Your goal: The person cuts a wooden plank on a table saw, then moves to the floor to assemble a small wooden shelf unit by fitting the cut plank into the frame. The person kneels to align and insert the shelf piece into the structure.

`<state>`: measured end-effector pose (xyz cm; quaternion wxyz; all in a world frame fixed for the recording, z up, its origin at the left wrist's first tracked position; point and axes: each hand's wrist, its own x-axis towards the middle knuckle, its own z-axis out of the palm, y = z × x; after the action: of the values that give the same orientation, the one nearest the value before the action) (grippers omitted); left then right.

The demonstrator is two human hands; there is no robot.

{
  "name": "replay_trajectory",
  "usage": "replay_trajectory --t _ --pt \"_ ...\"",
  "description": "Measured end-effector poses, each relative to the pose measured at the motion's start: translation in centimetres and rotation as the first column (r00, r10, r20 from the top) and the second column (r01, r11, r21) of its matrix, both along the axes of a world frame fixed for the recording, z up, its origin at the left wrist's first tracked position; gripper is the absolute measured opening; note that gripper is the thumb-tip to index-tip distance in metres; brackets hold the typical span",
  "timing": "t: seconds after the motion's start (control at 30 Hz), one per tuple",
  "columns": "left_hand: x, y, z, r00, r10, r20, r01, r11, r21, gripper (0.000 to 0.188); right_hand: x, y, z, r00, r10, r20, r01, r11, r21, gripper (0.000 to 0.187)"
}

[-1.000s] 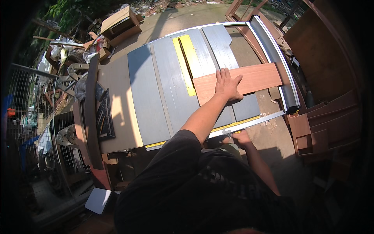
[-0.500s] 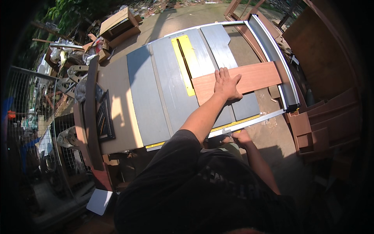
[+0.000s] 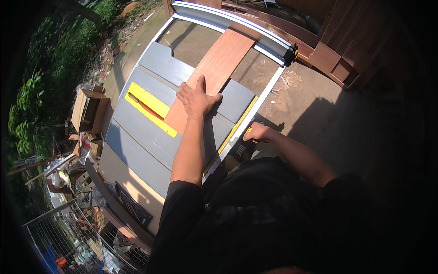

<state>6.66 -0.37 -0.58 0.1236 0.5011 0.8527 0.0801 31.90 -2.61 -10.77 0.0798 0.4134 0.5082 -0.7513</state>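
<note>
Where the work stands: the board (image 3: pixel 220 64) lies across the grey table (image 3: pixel 237 100), and its placing looks done, as far as can be judged; no cut line or offcut can be made out on or beside it, and how much is left cannot be told.
Board's place: upper middle of the frame, slanting from the yellow insert plate (image 3: pixel 150 100) up and right to the fence (image 3: pixel 269 43); whether its far end touches there is unclear.
Board's look: long, flat, straight-edged, reddish-brown with faint paler streaks, sunlit, no damage visible.
Left hand (image 3: pixel 196 98): centre of the frame, fingers spread and thumb out, laid on the board towards its lower-left end.
Right hand (image 3: pixel 258 132): right of centre, fingers curled beside the pale front rail (image 3: pixel 260 101); cannot tell what, if anything, they grip.
</note>
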Motion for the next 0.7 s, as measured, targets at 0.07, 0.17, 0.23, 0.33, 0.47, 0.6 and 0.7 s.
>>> replay_trajectory --t 0.07,0.17,0.23,0.33,0.47,0.6,0.7 --pt "0.2 0.5 -1.2 0.996 -0.028 -0.087 0.029 1.0 0.003 0.099 1.4 0.5 -2.8 0.997 0.081 0.011 -0.081 0.996 -0.033 0.052" --pt "0.5 0.7 -2.1 0.996 -0.043 -0.084 0.044 0.999 0.004 0.1 4.0 0.8 -2.9 0.996 -0.084 0.01 0.084 0.987 -0.137 0.074" --pt "0.5 0.6 -2.3 0.993 -0.055 -0.107 0.056 0.998 -0.001 0.101 5.8 1.4 -6.2 0.963 -0.27 0.007 0.268 0.952 -0.148 0.065" --pt "0.2 0.6 -2.8 0.987 -0.069 -0.147 0.069 0.998 -0.004 0.102 6.8 2.0 -10.3 0.866 -0.49 0.099 0.451 0.85 0.271 0.036" --pt "-0.7 -0.5 -2.7 0.983 -0.068 -0.17 0.068 0.998 -0.005 0.104 3.6 4.4 -13.1 0.703 -0.696 -0.149 0.645 0.533 0.548 0.021" --pt "-1.3 0.4 -3.5 0.97 -0.156 -0.188 0.156 0.988 -0.018 0.108 -1.5 9.3 -13.2 0.527 -0.693 -0.492 0.843 0.502 0.194 0.021" --pt "-1.3 0.2 -3.3 0.968 -0.154 -0.196 0.154 0.988 -0.017 0.11 -4.6 13.1 -10.6 0.767 -0.484 -0.421 0.641 0.568 0.516 0.057"
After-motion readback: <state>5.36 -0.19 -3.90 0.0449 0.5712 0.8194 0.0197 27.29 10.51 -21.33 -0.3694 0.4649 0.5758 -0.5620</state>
